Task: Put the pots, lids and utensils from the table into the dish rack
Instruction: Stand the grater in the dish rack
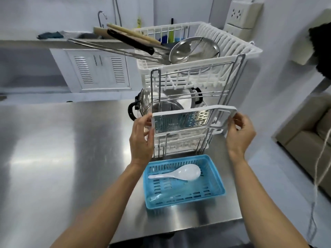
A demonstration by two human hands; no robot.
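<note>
I hold a flat white-framed metal grater (180, 120) level in front of the two-tier dish rack (240, 72). My left hand (141, 138) grips its left end and my right hand (240, 135) grips its handle end. The rack's top white basket carries a steel lid (195, 49) and several long-handled utensils (130, 40) that stick out to the left. A steel pot (143, 102) with black handles sits on the lower tier behind the grater. A white rice spoon (180, 173) lies in a blue plastic basket (216, 183) on the table below my hands.
The steel table (53, 149) stretches left of the rack. Its front edge runs just below the blue basket. A counter with a sink and white cabinet (100, 70) stands behind. A sofa (308, 140) and a hanging cord (320, 158) are at the right.
</note>
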